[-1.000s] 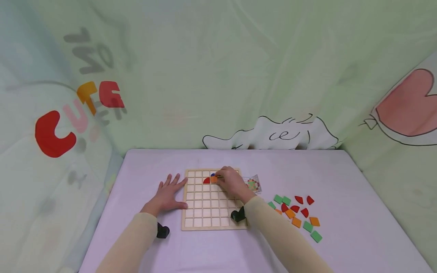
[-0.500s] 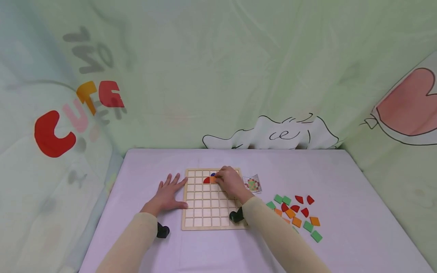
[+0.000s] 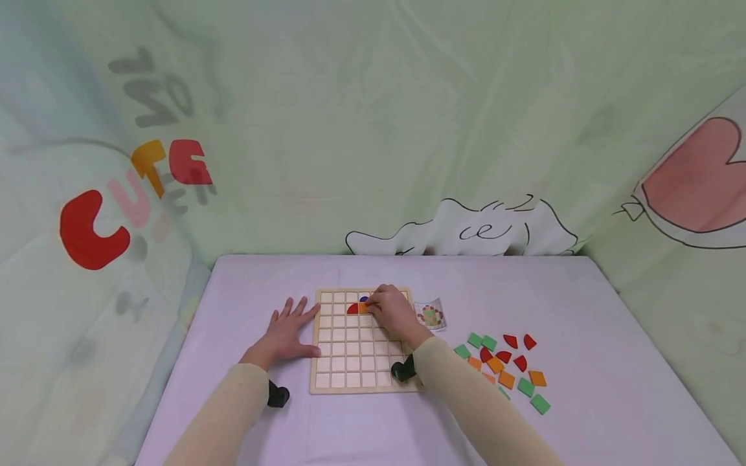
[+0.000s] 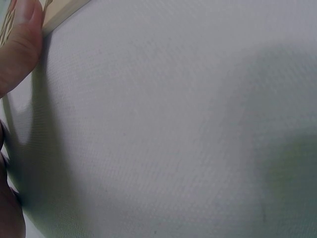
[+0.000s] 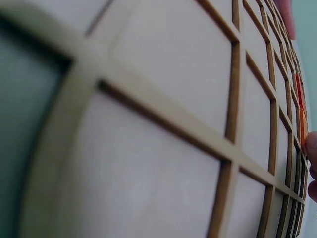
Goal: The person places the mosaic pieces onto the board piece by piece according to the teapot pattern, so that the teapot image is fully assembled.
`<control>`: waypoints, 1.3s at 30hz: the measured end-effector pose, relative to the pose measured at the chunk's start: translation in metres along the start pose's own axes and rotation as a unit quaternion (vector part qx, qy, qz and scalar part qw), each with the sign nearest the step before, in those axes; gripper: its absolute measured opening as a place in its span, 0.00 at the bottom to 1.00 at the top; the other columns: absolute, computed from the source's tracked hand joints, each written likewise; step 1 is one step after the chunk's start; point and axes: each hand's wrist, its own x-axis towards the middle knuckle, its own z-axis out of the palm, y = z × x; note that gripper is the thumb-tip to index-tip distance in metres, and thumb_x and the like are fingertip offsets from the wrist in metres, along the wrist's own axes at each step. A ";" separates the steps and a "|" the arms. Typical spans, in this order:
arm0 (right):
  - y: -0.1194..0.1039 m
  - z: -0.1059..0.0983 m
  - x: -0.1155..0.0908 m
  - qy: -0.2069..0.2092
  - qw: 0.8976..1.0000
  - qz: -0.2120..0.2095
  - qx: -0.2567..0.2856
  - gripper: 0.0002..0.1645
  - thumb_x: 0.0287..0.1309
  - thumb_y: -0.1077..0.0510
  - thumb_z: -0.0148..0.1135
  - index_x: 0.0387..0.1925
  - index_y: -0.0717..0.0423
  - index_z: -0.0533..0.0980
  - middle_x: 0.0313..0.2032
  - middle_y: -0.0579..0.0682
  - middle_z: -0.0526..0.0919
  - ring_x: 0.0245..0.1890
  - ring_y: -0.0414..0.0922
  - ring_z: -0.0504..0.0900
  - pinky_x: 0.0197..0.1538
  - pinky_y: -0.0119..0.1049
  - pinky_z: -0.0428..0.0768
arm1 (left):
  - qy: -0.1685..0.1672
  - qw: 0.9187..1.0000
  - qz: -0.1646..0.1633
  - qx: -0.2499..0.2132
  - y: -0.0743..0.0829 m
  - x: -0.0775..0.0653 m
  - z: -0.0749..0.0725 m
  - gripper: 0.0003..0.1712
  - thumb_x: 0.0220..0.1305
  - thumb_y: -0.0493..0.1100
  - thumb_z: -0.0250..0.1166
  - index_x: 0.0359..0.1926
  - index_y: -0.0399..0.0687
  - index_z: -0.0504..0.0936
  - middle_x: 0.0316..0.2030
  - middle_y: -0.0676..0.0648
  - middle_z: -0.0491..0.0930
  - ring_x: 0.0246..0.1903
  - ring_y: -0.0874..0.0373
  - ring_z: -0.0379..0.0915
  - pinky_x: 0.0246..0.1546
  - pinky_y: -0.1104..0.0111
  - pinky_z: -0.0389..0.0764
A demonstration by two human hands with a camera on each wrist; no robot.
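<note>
In the head view my left hand (image 3: 289, 330) lies with spread fingers at the left edge of a wooden grid board (image 3: 353, 361), its thumb and little finger touching the frame. The left wrist view shows that thumb (image 4: 22, 42) against the wooden edge. My right hand (image 3: 394, 310) reaches over the upper part of the board. Its bent fingers hold an orange square tile (image 3: 362, 309), which sits at a cell in the second row. Just left of it is a red quarter-circle tile (image 3: 352, 309); a blue rounded tile (image 3: 364, 299) shows above, partly hidden by my fingers.
A small printed pattern card (image 3: 430, 315) lies right of the board. Farther right, loose green tiles (image 3: 540, 404), orange tiles (image 3: 506, 379) and red quarter-circle tiles (image 3: 529, 341) are scattered on the lilac tablecloth (image 3: 606, 388). My right sleeve covers some of them.
My right fingertips have shifted slightly left over the orange tile, and the right forearm has drawn a little left, uncovering more of the card and loose tiles. My left hand stays put.
</note>
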 end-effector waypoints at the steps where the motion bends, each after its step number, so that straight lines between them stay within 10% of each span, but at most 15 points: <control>1: 0.001 0.000 -0.001 0.001 1.000 -0.001 0.004 0.06 0.64 0.62 0.68 0.40 0.58 0.89 0.41 0.54 0.85 0.45 0.52 0.81 0.52 0.46 0.83 | -0.001 1.000 0.000 -0.002 0.000 0.000 0.000 0.62 0.51 0.61 0.78 0.80 0.52 0.56 0.81 0.36 0.44 0.81 0.32 0.29 0.76 0.34 0.37; 15: 0.047 -0.061 -0.036 0.032 0.989 0.116 0.091 0.12 0.69 0.64 0.61 0.51 0.62 0.84 0.51 0.59 0.86 0.56 0.57 0.82 0.61 0.55 0.79 | -0.006 1.000 0.015 0.011 0.003 0.011 0.001 0.62 0.52 0.62 0.77 0.81 0.52 0.55 0.82 0.36 0.44 0.81 0.32 0.29 0.76 0.34 0.38; 34: 0.137 -0.158 -0.115 0.064 0.978 0.193 0.038 0.18 0.73 0.61 0.58 0.59 0.65 0.78 0.54 0.66 0.83 0.52 0.61 0.80 0.56 0.57 0.83 | -0.015 1.000 0.023 0.004 0.001 0.010 -0.009 0.62 0.52 0.62 0.77 0.80 0.48 0.55 0.81 0.33 0.43 0.80 0.29 0.28 0.75 0.32 0.36; 39: 0.152 -0.162 -0.144 0.046 0.970 0.233 0.043 0.20 0.73 0.59 0.57 0.61 0.66 0.77 0.53 0.66 0.83 0.50 0.59 0.80 0.50 0.44 0.84 | -0.013 0.999 0.029 0.002 0.000 0.009 -0.010 0.62 0.52 0.62 0.77 0.80 0.48 0.55 0.81 0.32 0.43 0.80 0.29 0.28 0.75 0.31 0.37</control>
